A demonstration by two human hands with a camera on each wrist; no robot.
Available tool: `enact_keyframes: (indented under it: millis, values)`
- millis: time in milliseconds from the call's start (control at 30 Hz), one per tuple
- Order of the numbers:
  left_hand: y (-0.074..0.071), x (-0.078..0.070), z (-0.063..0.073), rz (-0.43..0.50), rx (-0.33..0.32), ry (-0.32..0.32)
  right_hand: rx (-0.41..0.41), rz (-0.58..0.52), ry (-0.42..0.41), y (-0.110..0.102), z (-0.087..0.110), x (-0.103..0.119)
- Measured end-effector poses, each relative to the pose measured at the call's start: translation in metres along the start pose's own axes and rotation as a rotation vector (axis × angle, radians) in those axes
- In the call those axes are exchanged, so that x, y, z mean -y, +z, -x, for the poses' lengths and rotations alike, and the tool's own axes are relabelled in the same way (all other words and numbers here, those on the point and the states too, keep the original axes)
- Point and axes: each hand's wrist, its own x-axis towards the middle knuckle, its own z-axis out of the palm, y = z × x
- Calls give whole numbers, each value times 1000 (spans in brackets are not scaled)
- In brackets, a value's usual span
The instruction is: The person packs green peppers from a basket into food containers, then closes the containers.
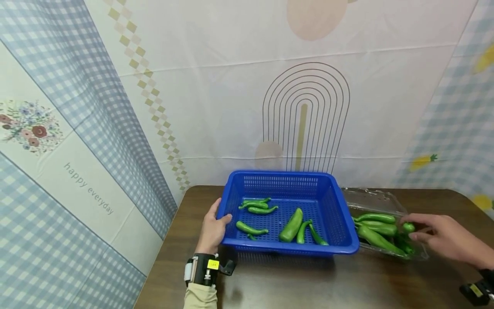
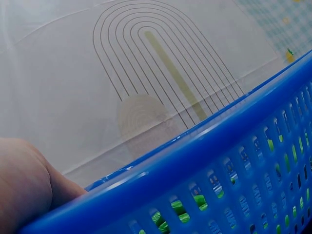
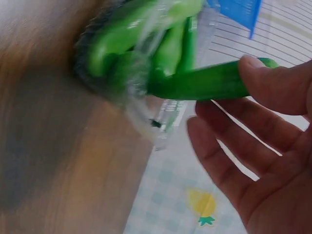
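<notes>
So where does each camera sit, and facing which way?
Head: head-worn, facing forward and down at the blue perforated plastic basket; left grip and right grip show.
Left wrist: on that wrist, facing the basket's side; left grip partly shows.
Right wrist: on that wrist, facing the long green pepper; right grip shows, pinching it.
Head and left wrist share the basket and white arch-printed cloth backdrop.

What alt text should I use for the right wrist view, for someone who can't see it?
A right hand holds a green pepper by one end, next to a clear plastic tray of more green peppers on a brown table. Part of a blue basket and a checked cloth with a yellow fruit print also show.
</notes>
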Motion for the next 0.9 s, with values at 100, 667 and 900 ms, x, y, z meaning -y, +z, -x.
enact_keyframes:
  millis: [100, 667, 900]
  values:
    - [-1, -1, 0, 6, 1, 4, -71, 20, -9, 0, 1, 1]
    - [0, 0, 0, 17, 7, 10, 35, 7, 38, 29, 3, -13]
    - [0, 2, -1, 21, 4, 11, 12, 69, 43, 36, -1, -8]
